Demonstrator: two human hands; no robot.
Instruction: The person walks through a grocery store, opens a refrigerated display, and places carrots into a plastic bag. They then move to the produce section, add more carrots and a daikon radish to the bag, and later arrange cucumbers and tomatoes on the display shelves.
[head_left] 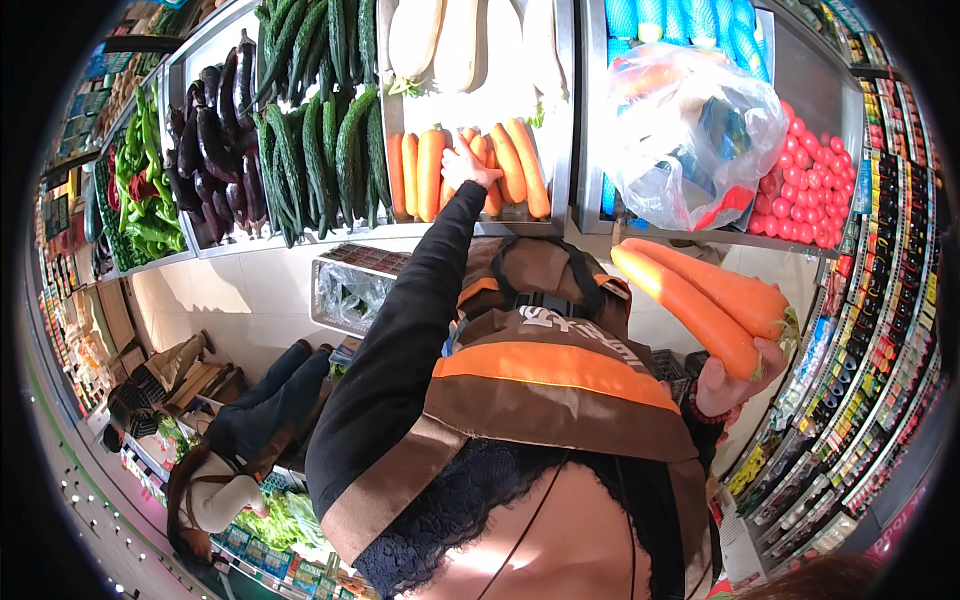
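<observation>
My left hand (468,166) reaches forward into a row of orange carrots (430,170) at the front of the produce counter. Its fingers are closed over a carrot in the middle of the row, partly hiding it. Off to the right, my right hand (735,382) grips two large carrots (690,305) by their stem ends, side by side, their tips pointing up and to the left. Behind the row lie several long white radishes (455,45).
Left of the carrots are cucumbers (330,150), eggplants (215,140) and green peppers (145,185). To the right, a filled clear plastic bag (690,140) sits by red-wrapped round items (805,180). Below the counter stands a lined crate (350,290). Another person (225,495) is at lower left.
</observation>
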